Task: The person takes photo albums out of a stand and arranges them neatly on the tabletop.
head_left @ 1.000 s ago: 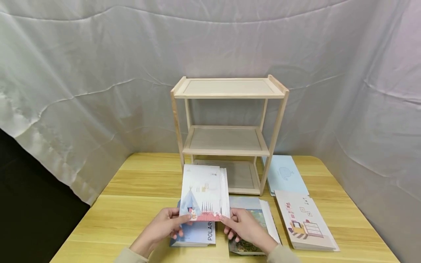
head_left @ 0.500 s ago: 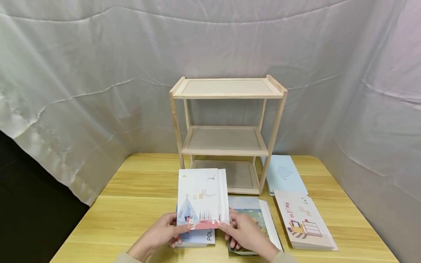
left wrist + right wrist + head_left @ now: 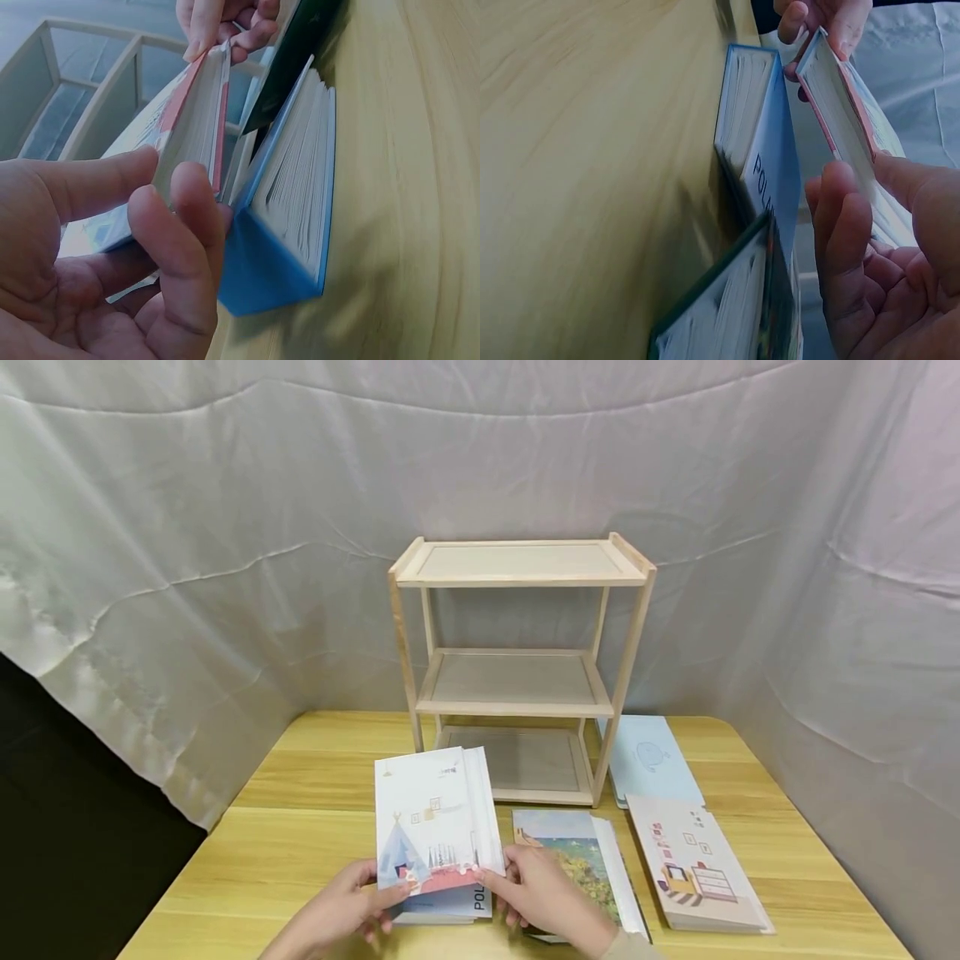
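Note:
A white photo album (image 3: pixel 423 818) with a blue tent and a pink strip on its cover is held up by both hands, tilted to the left. My left hand (image 3: pixel 341 902) pinches its lower left corner, thumb on the cover and fingers underneath. At the lower right corner my right hand (image 3: pixel 536 889) grips it the same way. The page edges (image 3: pixel 196 124) face me in the left wrist view. Below it a blue album (image 3: pixel 274 274) lettered "POLA" lies on the table, partly covered in the head view. Beneath the right forearm lies an album with a painted landscape cover (image 3: pixel 581 860).
Behind the albums stands a three-tier wooden shelf (image 3: pixel 517 708) with bare tiers. To the right, a cream album (image 3: pixel 693 864) with a furniture drawing overlaps a light blue album (image 3: pixel 652 756). A grey curtain (image 3: pixel 517 468) hangs behind the wooden table (image 3: pixel 300 827).
Both hands have brought the white album lower and toward the left, and it has turned slightly counterclockwise. More of the landscape album shows now. The other albums and shelf stay put.

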Tool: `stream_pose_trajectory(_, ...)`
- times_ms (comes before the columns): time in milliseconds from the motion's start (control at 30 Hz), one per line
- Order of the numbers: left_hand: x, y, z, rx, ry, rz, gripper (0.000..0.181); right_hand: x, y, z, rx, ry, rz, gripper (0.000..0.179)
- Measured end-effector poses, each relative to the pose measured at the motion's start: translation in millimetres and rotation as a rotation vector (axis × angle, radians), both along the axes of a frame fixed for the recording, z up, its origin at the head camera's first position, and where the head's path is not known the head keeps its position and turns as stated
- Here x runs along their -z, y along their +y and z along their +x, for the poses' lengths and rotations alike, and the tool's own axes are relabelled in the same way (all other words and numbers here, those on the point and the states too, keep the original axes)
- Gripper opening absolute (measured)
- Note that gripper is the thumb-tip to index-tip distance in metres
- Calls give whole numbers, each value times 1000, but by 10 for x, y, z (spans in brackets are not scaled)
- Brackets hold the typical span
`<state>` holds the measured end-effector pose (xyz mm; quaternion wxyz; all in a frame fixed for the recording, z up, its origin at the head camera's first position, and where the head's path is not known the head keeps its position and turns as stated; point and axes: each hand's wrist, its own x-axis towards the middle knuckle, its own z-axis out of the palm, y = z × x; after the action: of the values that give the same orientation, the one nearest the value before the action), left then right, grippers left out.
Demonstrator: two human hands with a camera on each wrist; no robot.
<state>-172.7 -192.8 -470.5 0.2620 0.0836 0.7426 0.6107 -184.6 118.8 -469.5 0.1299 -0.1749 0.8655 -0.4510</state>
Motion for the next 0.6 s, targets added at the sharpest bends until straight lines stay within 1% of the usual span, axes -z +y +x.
stream_pose_trajectory(100,-14,-91,23,19,4,10,36,-16,-64,0,-18,21,12,46)
stream_pose_trajectory(200,-17,-179,47,19,-12,16,38,-16,-138,-5,-29,28,6,47)
stream_pose_trajectory(400,3,-385,88,-6,-78,-3,45,9,-342,-2,-30,-14,-35,48)
stream_pose_trajectory(500,-4,-473,115,-27,-101,-18,48,21,-448,8,-20,-29,-36,46)
stream_pose_trajectory(600,-5,-549,142,-44,-129,-15,51,27,-533,12,-22,-46,-22,46)
